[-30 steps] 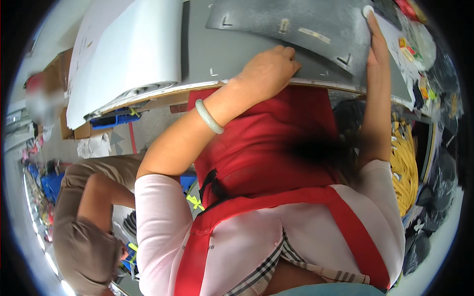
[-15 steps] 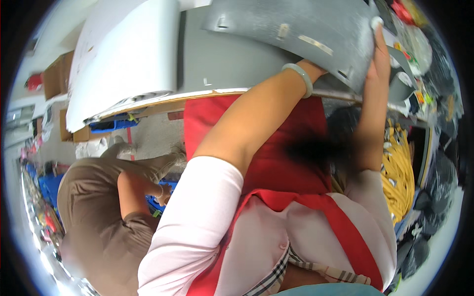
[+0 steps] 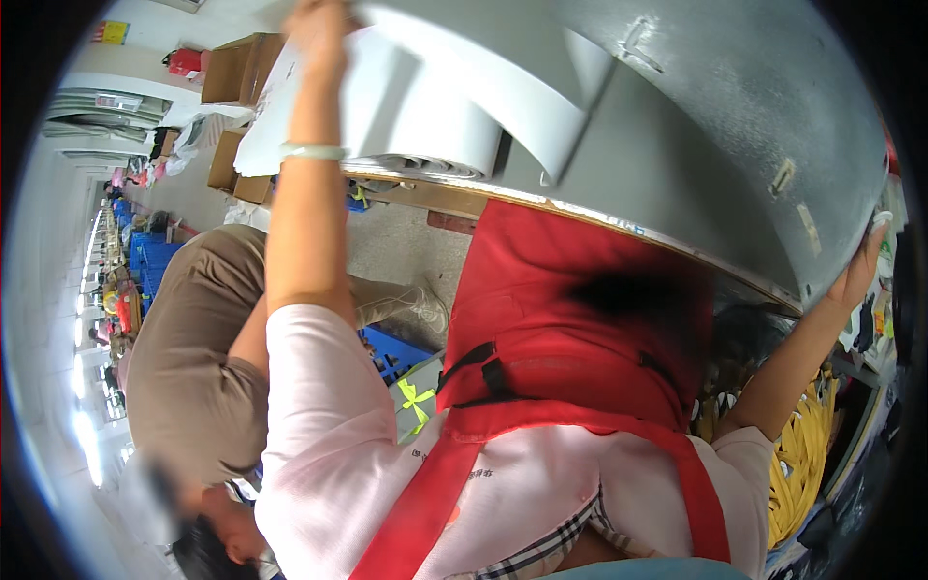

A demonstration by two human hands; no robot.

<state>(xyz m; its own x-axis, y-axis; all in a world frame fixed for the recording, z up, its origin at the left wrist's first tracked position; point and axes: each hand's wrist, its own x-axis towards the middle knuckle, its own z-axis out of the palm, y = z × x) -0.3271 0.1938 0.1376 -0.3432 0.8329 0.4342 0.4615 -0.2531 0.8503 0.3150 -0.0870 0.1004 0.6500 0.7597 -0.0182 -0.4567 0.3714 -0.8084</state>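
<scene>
The person stands against a work surface (image 3: pixel 454 198) whose edge runs from the upper middle of the frame down toward the right. Both arms are spread wide around a large grey sheet (image 3: pixel 715 126) that fills the upper right of the frame. The left hand (image 3: pixel 314 27), at the top left, reaches up to where a white sheet (image 3: pixel 435 106) curls over; its grip seems closed on an edge there, though the fingers run out of the frame and it cannot be told which of the two sheets they hold. The right hand (image 3: pixel 863 266), at the right edge, has its fingers hooked over the lower right corner of the grey sheet, with the palm beneath it.

As a judgement, the sheet is in mid-handling: its near edge overhangs the surface and the person's red apron (image 3: pixel 570 329), so it is not lying flat and settled, and squaring it on the surface remains to be done.

The grey sheet looks stiff and matt, faintly speckled, with small pale tabs or labels on it. The white sheet is thinner and smooth, and bends in a soft roll. A pale bangle (image 3: pixel 311 152) sits on the left wrist. At the lower left another person in a brown top (image 3: pixel 188 377) bends over, and yellow cords (image 3: pixel 807 474) hang at the lower right.
</scene>
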